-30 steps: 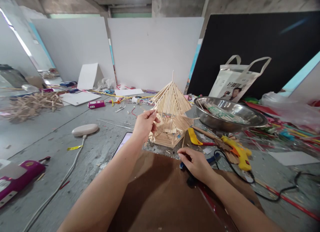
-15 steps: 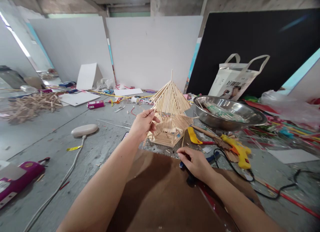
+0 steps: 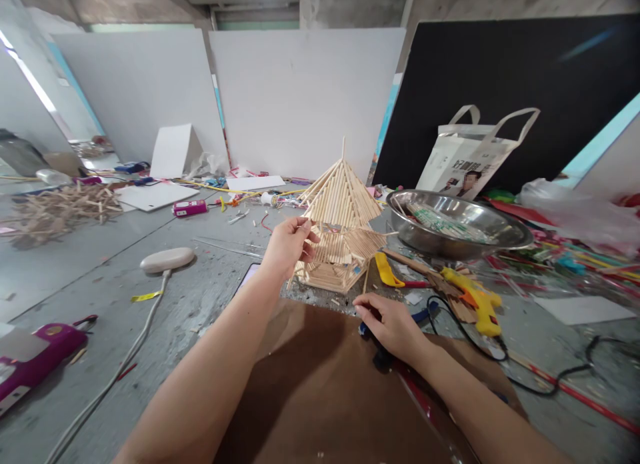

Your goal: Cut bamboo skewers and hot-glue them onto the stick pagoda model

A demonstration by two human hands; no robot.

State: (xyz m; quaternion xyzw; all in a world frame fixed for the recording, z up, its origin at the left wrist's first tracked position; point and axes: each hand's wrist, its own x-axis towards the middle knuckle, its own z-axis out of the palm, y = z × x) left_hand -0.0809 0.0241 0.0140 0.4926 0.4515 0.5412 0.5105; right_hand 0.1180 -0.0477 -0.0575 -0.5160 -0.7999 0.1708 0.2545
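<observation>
A pavilion-like model of thin wooden sticks (image 3: 345, 197), with a pointed roof and a many-sided base, stands in front of me. At its left side my left hand (image 3: 290, 245) is closed, thumb and fingers pinching a thin wooden stick (image 3: 289, 284) whose lower end shows below the hand. Whether that stick is fixed to the model cannot be seen. My right hand (image 3: 393, 325) rests nearer to me with fingers curled together, just below a small upright stick (image 3: 367, 277). What it grips, if anything, is hidden. A blue-and-black tool (image 3: 364, 330) lies partly under it.
Right of the model lie a yellow-handled tool (image 3: 387, 271), a yellow glue gun (image 3: 483, 304) with a black cord, and a steel basin (image 3: 450, 244). A brown sheet (image 3: 300, 384) covers the near area. Leftward are a white corded device (image 3: 167, 259) and heaped wooden pieces (image 3: 70, 211).
The whole view has shifted very slightly. My left hand stays at the model's left side with a small shift of the fingers, and my right hand has not visibly moved.
</observation>
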